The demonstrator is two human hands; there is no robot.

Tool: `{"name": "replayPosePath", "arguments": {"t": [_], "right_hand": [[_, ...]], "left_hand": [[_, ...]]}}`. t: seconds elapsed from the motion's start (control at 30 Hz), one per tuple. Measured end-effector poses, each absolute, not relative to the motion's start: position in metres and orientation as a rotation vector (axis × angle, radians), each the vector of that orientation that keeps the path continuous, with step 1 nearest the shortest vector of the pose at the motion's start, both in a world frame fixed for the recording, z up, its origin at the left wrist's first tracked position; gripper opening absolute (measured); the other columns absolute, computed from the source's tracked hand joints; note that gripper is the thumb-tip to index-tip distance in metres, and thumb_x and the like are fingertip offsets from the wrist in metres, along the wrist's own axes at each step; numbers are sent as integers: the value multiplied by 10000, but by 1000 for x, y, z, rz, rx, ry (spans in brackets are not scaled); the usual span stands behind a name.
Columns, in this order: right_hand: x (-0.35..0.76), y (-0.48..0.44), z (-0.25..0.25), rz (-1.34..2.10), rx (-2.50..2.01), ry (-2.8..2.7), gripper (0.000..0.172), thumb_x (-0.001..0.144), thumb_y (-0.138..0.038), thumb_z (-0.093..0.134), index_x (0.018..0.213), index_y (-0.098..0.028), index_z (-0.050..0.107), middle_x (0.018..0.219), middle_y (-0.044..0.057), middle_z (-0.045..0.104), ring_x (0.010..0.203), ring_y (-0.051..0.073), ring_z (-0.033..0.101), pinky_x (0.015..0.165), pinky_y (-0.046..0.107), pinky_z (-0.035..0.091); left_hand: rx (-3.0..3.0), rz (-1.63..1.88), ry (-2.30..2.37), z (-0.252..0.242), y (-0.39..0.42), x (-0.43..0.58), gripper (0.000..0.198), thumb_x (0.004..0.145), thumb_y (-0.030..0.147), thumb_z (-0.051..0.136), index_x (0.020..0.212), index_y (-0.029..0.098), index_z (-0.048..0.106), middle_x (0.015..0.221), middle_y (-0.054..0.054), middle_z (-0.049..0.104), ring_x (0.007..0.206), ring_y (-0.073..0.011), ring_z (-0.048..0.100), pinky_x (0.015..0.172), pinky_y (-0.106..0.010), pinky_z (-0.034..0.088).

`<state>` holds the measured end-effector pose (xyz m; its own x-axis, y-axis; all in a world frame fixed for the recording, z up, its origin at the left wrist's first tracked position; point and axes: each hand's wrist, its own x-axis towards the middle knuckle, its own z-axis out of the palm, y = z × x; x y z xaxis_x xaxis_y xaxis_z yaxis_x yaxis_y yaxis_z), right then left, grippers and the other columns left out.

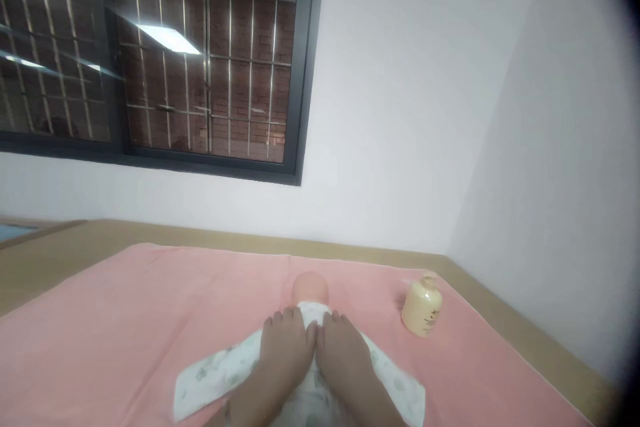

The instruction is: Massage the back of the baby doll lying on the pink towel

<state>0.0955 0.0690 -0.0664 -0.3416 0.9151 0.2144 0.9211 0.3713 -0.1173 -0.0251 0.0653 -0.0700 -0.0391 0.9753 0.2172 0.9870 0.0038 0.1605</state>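
A baby doll [310, 287] lies on its back, its smooth bald head pointing away from me. It wears a white baby gown [215, 373] with pale green prints, and the long sleeves spread out to both sides. My left hand [289, 343] is closed on the gown's front at the chest, knuckles up and fingertips out of sight. Right beside it, my right hand [343, 347] is closed on the other side of the chest. Both thumbs nearly meet at the middle, just below the neck. The forearms cover part of the doll's body.
A pink cloth [150, 320] covers most of a tan tabletop [540, 340]. To the right of the doll stands a cream-coloured pump bottle [423, 307]. Behind are a white wall [400, 113] and a dark-framed window [295, 80] with metal bars.
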Motion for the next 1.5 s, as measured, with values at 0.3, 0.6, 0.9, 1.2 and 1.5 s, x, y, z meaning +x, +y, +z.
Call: {"name": "replayPosePath", "arguments": {"t": [0.3, 0.6, 0.9, 1.2, 1.5], "right_hand": [[113, 115, -83, 504, -1821, -2107, 575, 991, -411, 190, 945, -133, 692, 975, 151, 695, 904, 259, 650, 772, 358, 461], [111, 85, -62, 285, -1681, -2318, 523, 988, -354, 187, 964, -128, 659, 969, 170, 680, 904, 265, 636, 779, 369, 447], [113, 91, -68, 325, -1720, -2282, 521, 991, -392, 189, 1030, -126, 635, 1019, 162, 667, 960, 270, 617, 802, 372, 435], [106, 86, -64, 223, -1834, -2290, 537, 999, -395, 192, 1035, -108, 644, 999, 176, 673, 937, 294, 622, 804, 388, 422], [104, 76, -57, 127, -1778, -2357, 408, 983, -291, 283, 1021, -114, 648, 991, 169, 666, 954, 273, 615, 828, 363, 414]], "left_hand": [[-2157, -395, -2134, -71, 56, -19, 404, 927, 345, 317, 1041, 106, 622, 992, -167, 626, 938, -324, 571, 819, -455, 405], [-2351, -602, -2466, -70, 85, -48, 626, 881, 647, 269, 1030, 143, 609, 1033, -149, 662, 946, -300, 615, 792, -398, 443], [-2291, -460, -2219, -70, 71, -33, 536, 952, 483, 239, 1039, 119, 623, 1046, -151, 649, 988, -282, 590, 870, -406, 420], [-2263, -480, -2179, -74, 67, -32, 456, 953, 403, 267, 1107, 119, 589, 1091, -137, 625, 1030, -285, 565, 897, -421, 405], [-2288, -518, -2266, -71, 71, -35, 495, 940, 482, 269, 1073, 134, 595, 1073, -130, 633, 1029, -274, 570, 901, -408, 410]]}}
